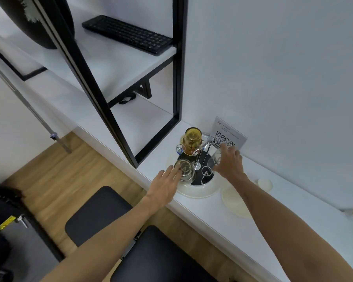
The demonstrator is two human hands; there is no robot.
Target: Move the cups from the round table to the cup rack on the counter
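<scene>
The cup rack (200, 189), a round white tray with a black centre and thin metal prongs, stands on the white counter. A clear glass cup (183, 168) sits upside down on the rack's near-left prong. My left hand (165, 185) rests flat against it, fingertips on its base, not gripping. My right hand (229, 163) holds a second clear glass cup (215, 160) tilted over the rack's right side, above a bare wire prong (205, 172). An amber glass cup (192, 140) hangs inverted on the rack's far side.
A QR-code sign (227, 136) leans on the wall behind the rack. Pale round coasters (235, 197) lie on the counter to the right. A black-framed shelf (176, 82) with a keyboard (128, 34) rises left of the rack. Black stools (98, 215) stand below the counter edge.
</scene>
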